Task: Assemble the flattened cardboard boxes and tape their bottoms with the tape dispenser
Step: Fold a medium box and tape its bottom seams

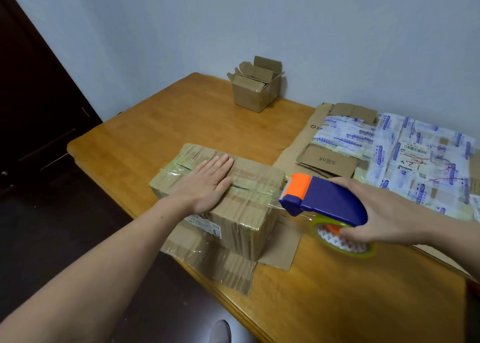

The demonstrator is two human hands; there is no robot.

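Wooden table (145, 124) holds the box (223, 200) upside down near its front edge. Left hand (207, 184) lies flat on top — to keep the flaps down. Right hand (384, 218) grips the dispenser (327, 200) just beside the box — tape stretches to its edge.

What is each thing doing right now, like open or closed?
near box, upper flaps shut and taped
left hand, flat on near box
tape dispenser, tape stretched to near box
right hand, grips tape dispenser
small box, upright, flaps open
flattened boxes, lying flat
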